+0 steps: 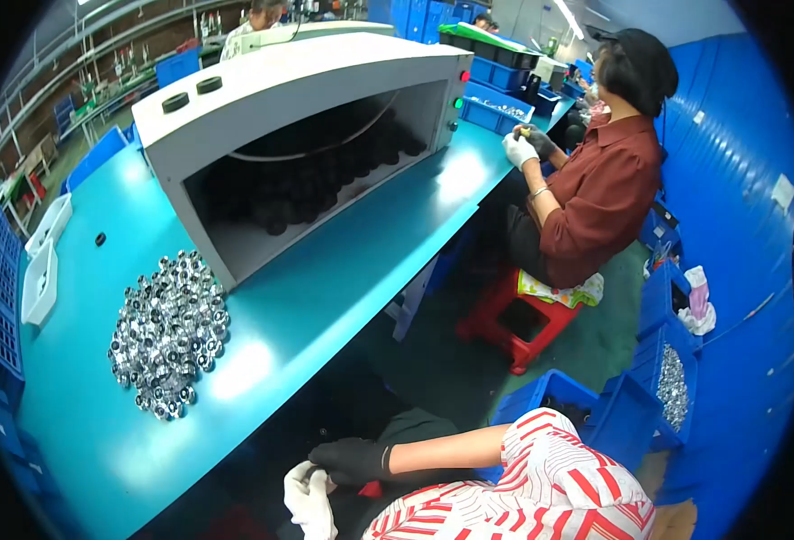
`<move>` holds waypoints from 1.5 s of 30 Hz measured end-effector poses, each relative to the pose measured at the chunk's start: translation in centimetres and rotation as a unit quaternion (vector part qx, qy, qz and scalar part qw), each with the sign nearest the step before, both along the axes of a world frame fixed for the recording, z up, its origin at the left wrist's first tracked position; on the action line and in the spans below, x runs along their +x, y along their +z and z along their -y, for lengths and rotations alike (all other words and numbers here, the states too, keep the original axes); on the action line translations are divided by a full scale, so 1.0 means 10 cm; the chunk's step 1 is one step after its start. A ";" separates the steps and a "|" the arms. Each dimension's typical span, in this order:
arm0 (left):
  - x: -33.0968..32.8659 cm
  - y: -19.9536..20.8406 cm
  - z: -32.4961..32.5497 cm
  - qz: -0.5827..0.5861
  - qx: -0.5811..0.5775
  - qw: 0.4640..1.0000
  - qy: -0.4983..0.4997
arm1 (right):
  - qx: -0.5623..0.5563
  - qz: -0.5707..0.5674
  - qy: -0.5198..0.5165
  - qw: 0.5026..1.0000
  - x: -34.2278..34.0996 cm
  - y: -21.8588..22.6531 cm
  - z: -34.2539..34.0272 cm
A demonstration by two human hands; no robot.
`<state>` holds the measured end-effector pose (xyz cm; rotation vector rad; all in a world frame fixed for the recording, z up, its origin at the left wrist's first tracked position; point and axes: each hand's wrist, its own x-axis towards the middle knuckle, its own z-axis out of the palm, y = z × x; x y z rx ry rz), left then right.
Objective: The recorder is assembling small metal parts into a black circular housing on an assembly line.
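My left hand [309, 501], in a white glove, is held low beside the table edge with its fingers closed in a pinch. Against its fingertips is my right hand [354, 461], in a black glove, with its fingers closed too. A small dark piece seems to sit where the two hands meet, but it is too hidden to name. On the teal table [325, 333] beyond them lies a heap of small shiny silver round parts with dark centres [170, 333].
A white box-shaped machine [316, 67] holds many black round pieces [280, 202]. White trays [40, 283] lie at the far left. A co-worker [595, 189] sits on a red stool [505, 319], handling a small piece. Blue bins [626, 405] stand on the right.
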<state>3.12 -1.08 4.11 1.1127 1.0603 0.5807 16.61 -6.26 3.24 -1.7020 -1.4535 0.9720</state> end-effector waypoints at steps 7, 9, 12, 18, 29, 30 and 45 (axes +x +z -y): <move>0.05 -0.04 -0.04 -0.083 0.084 0.992 -0.050 | -0.049 0.100 0.035 0.993 0.06 0.09 -0.09; 0.08 -0.20 0.00 -0.035 0.077 0.996 -0.011 | -0.001 0.098 0.017 0.995 0.03 -0.05 -0.07; 0.06 -0.21 0.03 0.008 0.050 0.998 0.035 | 0.072 0.106 0.002 0.992 0.01 -0.07 -0.03; -0.10 -0.24 0.02 -0.013 0.055 0.998 -0.023 | 0.145 0.039 -0.002 0.989 -0.02 -0.20 -0.13; 0.03 -0.10 -0.20 0.133 -0.138 0.981 -0.016 | 0.072 0.051 0.035 0.995 0.34 0.10 -0.13; -0.01 -0.09 -0.21 0.140 -0.157 0.978 -0.015 | 0.057 0.079 0.049 0.994 0.30 0.08 -0.14; 0.02 -0.08 -0.12 -0.097 0.054 0.994 0.011 | 0.106 0.213 0.024 0.971 -0.01 -0.01 -0.12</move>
